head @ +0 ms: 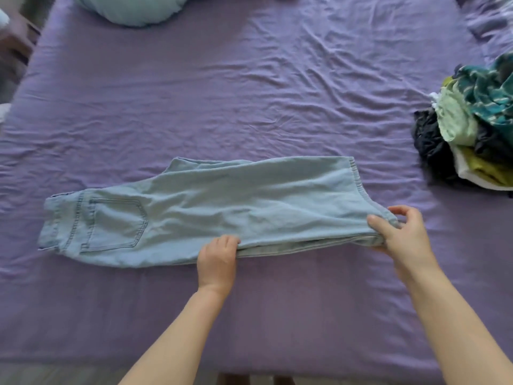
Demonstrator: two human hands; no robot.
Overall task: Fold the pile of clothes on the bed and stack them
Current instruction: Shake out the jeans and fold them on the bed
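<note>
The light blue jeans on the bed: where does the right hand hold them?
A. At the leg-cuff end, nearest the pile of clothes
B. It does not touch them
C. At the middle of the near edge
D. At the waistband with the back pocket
A: the right hand pinches the jeans at the cuff end, toward the pile of clothes; the back pocket lies at the opposite end.

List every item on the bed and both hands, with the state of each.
jeans: folded lengthwise, lying flat, pocket up
left hand: grips the jeans' near edge
right hand: pinches the jeans' leg end
pile: unfolded, heaped at the right
sheet: wrinkled
pillow: at the far edge
</note>
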